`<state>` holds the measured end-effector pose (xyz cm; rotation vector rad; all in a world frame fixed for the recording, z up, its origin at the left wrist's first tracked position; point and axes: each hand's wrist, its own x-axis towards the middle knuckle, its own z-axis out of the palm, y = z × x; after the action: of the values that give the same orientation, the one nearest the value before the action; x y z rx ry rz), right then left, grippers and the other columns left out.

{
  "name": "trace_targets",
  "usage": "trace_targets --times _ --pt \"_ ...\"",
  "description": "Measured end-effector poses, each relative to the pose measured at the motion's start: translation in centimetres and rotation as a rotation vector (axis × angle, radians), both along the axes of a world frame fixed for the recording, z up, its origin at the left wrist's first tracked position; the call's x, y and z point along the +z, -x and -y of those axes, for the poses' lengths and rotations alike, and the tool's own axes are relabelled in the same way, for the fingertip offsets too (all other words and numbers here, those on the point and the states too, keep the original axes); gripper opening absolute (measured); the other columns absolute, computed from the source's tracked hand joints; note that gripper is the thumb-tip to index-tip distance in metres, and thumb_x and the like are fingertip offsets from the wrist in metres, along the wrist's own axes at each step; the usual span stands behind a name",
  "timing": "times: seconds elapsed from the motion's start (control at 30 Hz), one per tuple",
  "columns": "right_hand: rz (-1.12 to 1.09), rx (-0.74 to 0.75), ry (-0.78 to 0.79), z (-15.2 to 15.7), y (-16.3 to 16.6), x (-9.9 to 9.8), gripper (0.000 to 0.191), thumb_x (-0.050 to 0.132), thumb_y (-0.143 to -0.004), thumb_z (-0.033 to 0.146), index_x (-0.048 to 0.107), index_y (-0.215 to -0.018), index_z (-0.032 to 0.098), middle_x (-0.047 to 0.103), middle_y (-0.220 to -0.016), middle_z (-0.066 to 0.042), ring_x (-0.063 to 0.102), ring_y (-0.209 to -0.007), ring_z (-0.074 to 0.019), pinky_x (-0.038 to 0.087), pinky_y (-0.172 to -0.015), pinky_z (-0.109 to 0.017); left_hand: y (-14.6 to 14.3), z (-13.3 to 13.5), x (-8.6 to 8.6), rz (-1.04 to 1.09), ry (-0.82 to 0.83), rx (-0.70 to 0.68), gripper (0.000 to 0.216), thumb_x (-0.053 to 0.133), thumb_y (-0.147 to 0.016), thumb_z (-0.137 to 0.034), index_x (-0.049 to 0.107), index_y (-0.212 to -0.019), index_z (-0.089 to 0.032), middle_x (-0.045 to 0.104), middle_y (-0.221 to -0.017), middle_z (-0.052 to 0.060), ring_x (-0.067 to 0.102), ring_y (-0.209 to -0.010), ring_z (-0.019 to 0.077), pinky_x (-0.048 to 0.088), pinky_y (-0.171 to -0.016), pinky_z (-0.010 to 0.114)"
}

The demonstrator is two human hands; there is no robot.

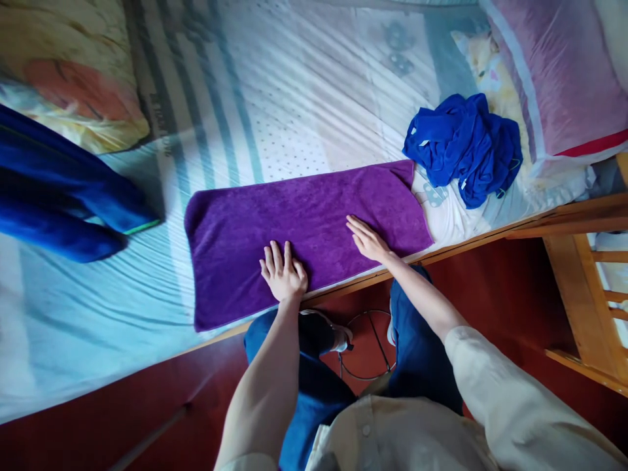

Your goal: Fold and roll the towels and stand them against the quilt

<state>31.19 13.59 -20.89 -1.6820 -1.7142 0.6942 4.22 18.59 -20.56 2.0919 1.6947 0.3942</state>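
Purple cloth (235, 242): is lying flat along the bed's (304, 85) near edge, extending beneath both hands.
Left hand (285, 273): is resting palm down, fingers spreading, gripping nothing.
Right hand (367, 241): is resting nearer the cloth's right end, fingers extending together, gripping nothing.
Blue garment (464, 147): is lying crumpled beside that end.

Beige shirt (417, 428), buttoned front; blue trousers (422, 353).
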Motion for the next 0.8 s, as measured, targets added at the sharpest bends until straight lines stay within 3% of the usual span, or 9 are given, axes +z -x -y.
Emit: trace_targets --times 0.23,0.43,0.53,0.67,0.8 --pt "0.203 -0.221 0.117 3.0 -10.1 1.7 0.054 0.039 -0.103 0.023 0.048 -0.156 0.020 0.045 -0.164 -0.007 0.037 -0.155 -0.0186 0.030 -0.131 -0.043 0.1 -0.1 0.1 -0.090 0.018 -0.021 0.068 0.043 -0.096 -0.026 0.036 -0.164 -0.023 0.029 -0.171 0.011 0.017 -0.161 0.0318 0.014 -0.130 0.061" --pt "0.289 -0.299 0.134 3.4 -13.8 2.8 0.047 0.040 -0.103 0.024 0.058 -0.146 0.017 0.058 -0.152 -0.012 0.053 -0.143 -0.0209 0.040 -0.123 -0.040 0.0 -0.1 0.2 -0.086 -0.004 -0.007 0.063 0.040 -0.098 -0.028 0.043 -0.160 -0.020 0.031 -0.171 0.013 0.019 -0.161 0.0306 0.016 -0.130 0.059" --pt "0.325 -0.483 0.138 0.5 -15.8 3.5 0.042 0.036 -0.106 0.026 0.063 -0.136 0.015 0.068 -0.136 -0.015 0.063 -0.127 -0.0211 0.047 -0.113 -0.036 0.0 0.0 0.2 -0.065 -0.005 -0.009 0.062 0.041 -0.097 -0.027 0.044 -0.159 -0.019 0.030 -0.171 0.013 0.019 -0.161 0.0313 0.016 -0.130 0.059" --pt "0.337 -0.807 0.249 -6.0 -19.9 4.4 0.035 0.043 -0.104 0.024 0.061 -0.133 0.012 0.071 -0.124 -0.016 0.064 -0.120 -0.0221 0.046 -0.111 -0.038 0.0 -0.1 0.2 -0.036 -0.006 0.000 0.066 0.044 -0.095 -0.026 0.041 -0.161 -0.022 0.031 -0.171 0.012 0.020 -0.161 0.0328 0.015 -0.129 0.062" --pt "0.239 -0.789 0.414 -11.1 -22.8 4.7 0.035 0.061 -0.093 0.018 0.064 -0.127 0.012 0.076 -0.110 -0.011 0.068 -0.109 -0.0222 0.050 -0.106 -0.039 -0.1 -0.1 0.2 -0.028 -0.001 0.008 0.066 0.044 -0.095 -0.026 0.042 -0.160 -0.023 0.030 -0.171 0.011 0.020 -0.160 0.0330 0.016 -0.129 0.061"
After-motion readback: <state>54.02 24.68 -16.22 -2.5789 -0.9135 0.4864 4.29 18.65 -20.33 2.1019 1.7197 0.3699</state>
